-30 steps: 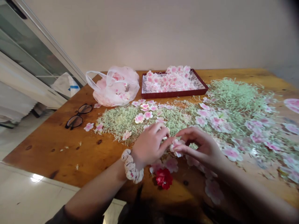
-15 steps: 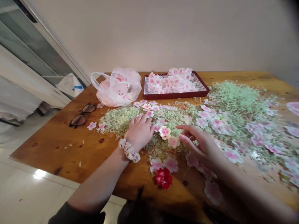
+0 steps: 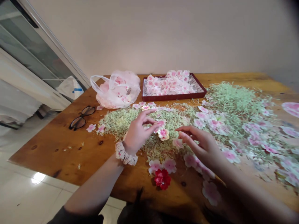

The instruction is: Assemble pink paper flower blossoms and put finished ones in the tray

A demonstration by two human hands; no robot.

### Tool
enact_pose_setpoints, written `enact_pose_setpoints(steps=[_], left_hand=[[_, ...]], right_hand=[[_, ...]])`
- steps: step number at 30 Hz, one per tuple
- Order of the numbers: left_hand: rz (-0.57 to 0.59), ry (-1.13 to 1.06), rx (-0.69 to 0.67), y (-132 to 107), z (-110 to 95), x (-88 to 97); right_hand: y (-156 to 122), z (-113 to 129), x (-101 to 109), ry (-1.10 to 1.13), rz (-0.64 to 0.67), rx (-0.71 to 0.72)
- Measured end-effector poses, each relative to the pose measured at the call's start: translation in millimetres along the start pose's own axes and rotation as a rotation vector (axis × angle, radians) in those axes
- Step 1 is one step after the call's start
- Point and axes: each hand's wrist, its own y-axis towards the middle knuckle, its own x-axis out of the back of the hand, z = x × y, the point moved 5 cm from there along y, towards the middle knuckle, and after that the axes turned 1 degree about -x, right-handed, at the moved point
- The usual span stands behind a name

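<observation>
Your left hand [image 3: 139, 133] is half-curled, fingertips at a pink-and-white artificial blossom [image 3: 163, 134] on the pale green shredded-fibre heap [image 3: 121, 123]; grip unclear. Right hand [image 3: 198, 144] open, holding nothing visible. Dark red rectangular tray [image 3: 174, 98] already piled with blossoms; more loose blossoms [image 3: 231, 155] lie across the wooden surface [image 3: 46, 152].

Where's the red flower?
In the head view, the red flower lies on the wooden table just below two pale pink blossoms, below and between the person's left hand and right hand.
</observation>
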Motion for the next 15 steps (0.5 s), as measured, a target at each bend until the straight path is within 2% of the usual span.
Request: enact_pose_setpoints(steps=[2,4,9,12,15], left_hand=[[0.09,-0.185,0.088,-5,1,-12.9],[0.16,-0.261,0.142,-10,2,-22.9],[0.302,-0.228,0.123,-17,-7,-31.4],[0.322,-0.178,0.113,-17,-13,-30.7],[0.279,-0.186,0.098,-15,-13,-28.6]], right_hand=[[1,-1,0,0.084,0.011,-0.034],[1,0,-2,0.129,0.039,-0.026],[1,6,-5,0.146,0.053,0.008],[1,2,-6,0.26,0.021,-0.08],[0,-5,-4,0.344,-0.041,-0.185]])
